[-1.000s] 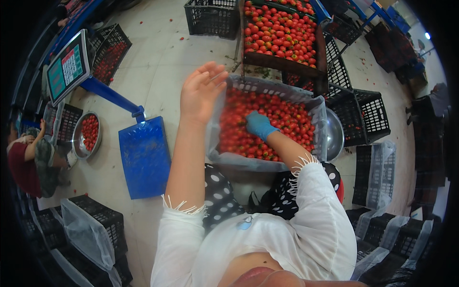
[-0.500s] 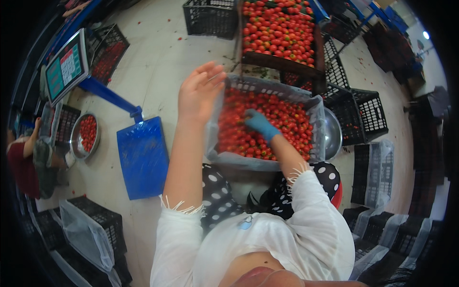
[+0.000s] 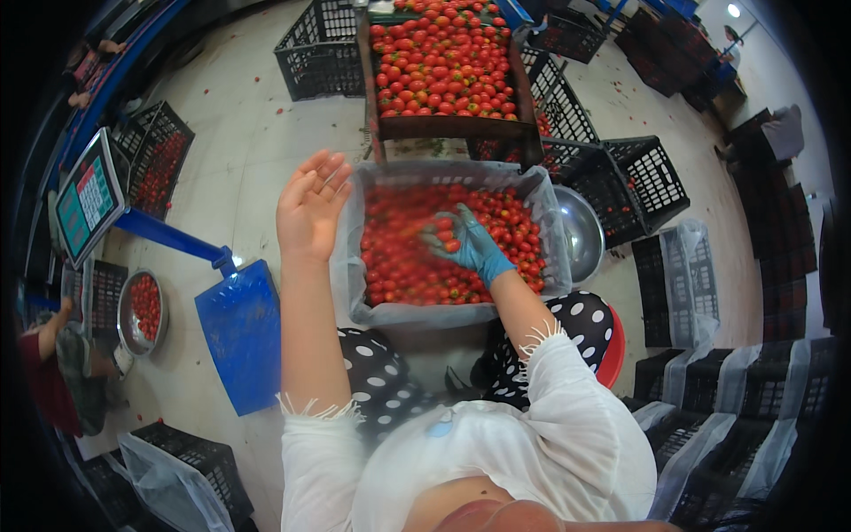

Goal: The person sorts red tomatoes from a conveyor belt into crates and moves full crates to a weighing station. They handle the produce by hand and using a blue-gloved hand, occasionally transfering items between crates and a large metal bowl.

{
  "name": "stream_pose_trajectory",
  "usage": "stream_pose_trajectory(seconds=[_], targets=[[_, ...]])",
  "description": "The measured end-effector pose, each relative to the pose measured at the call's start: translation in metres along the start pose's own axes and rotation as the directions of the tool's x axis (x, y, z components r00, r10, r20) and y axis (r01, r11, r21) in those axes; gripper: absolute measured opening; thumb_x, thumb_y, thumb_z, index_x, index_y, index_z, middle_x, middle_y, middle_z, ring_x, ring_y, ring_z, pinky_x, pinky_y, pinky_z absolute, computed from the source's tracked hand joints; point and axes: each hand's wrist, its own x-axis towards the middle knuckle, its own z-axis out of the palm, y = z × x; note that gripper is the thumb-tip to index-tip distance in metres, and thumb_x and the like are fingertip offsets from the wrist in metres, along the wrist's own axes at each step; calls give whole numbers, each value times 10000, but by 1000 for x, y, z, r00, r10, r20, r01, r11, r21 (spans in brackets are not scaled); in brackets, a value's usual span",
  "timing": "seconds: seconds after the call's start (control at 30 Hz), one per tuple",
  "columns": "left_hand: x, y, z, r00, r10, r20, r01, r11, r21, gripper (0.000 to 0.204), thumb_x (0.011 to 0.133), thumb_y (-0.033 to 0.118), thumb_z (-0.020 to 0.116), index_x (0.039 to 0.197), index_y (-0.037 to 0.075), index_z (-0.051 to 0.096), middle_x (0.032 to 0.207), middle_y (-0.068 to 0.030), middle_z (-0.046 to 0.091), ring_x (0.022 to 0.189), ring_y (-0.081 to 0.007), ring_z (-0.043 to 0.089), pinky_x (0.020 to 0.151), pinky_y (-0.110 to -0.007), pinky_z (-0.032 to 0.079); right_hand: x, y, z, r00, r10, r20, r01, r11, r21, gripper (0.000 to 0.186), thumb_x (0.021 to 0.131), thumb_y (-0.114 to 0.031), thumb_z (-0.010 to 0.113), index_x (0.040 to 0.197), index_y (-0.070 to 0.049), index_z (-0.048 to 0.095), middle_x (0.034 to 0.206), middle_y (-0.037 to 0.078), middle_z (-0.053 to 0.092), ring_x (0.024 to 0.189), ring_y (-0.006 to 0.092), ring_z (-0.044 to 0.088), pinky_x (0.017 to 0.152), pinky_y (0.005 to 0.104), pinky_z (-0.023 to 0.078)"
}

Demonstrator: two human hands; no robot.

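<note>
Several tomatoes [image 3: 447, 237], probably light, bruisable, are needing gentle side-holds; right fingers [image 3: 465, 218] are half-openly cupping some, left fingers [image 3: 334, 167] hanging half-open, empty.

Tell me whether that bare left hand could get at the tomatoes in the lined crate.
Probably yes: the left hand looks empty beside the crate, and no lid covers the tomatoes.

Lined crate [image 3: 417, 314] of tomatoes [image 3: 394, 264] (clock centre). The gloved right hand [image 3: 470, 245], palm up, cups several; the bare left hand [image 3: 312, 211], half-curled, is raised at nine o'clock. Tomato-filled tray [image 3: 452, 129] at twelve, steel bowl [image 3: 582, 236] at three, blue scale platform [image 3: 241, 339] at eight.
</note>
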Motion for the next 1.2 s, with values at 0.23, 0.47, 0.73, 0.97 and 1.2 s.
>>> stream_pose_trajectory(seconds=[0.23,0.47,0.73,0.97,1.2], targets=[[9,-17,13,996,-37,79,40,999,-37,363,856,147,454,1192,10,464,1169,-144,517,1105,-272,486,968,-417,369,-25,-12,-54,972,-230,48,206,930,303,302,876,-328,554,1009,-57,543,1065,164,560,954,337,581,692,369,569],[19,-39,24,995,-74,62,77,995,-56,350,861,155,444,1183,21,467,1161,-146,527,1094,-265,501,938,-409,392,-134,-63,-99,907,-278,-316,180,935,-306,138,835,-104,597,947,-25,577,940,87,581,881,222,587,803,313,520],[21,-55,41,994,-103,40,104,994,-37,345,868,165,448,1181,23,483,1163,-123,539,1080,-254,516,930,-397,403,-226,-229,-87,535,-421,-733,555,829,-70,871,788,-559,550,1346,10,196,1353,265,261,1240,401,306,969,559,317],[24,-64,31,989,-111,101,114,993,-28,342,858,147,461,1175,24,495,1161,-126,546,1080,-252,520,927,-390,411,-140,-135,-91,931,-163,-326,-89,766,-636,265,848,-246,566,931,6,577,803,106,609,704,173,589,597,297,494],[21,-59,39,994,-102,29,102,995,19,347,861,142,460,1184,16,477,1166,-137,536,1083,-264,514,933,-397,406,-34,-123,-132,790,-613,22,-110,-177,-978,223,771,-115,522,952,-34,624,925,181,625,875,333,597,789,397,457]])
